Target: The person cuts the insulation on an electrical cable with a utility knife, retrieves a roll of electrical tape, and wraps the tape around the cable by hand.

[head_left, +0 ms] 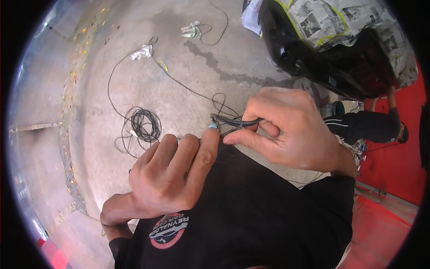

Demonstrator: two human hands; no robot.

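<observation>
My left hand [172, 172] is closed, its index finger and thumb around a small light-blue piece [213, 126]. A black plier-like tool [239, 122] is held by its handles in my right hand [291, 127], between thumb and curled fingers. The tip of the tool meets the top of the light-blue piece, just above my left index finger. Both hands are in front of my black shirt [264, 210]. What else lies under my left fingers is hidden.
A coiled dark cable [145, 125] and crumpled wrappings [142, 52] lie on the concrete floor [179, 94]. A glossy black panel [349, 67] partly covered in newspaper stands at upper right. Beyond it, a person in dark clothes [376, 126] is near a red surface [398, 166].
</observation>
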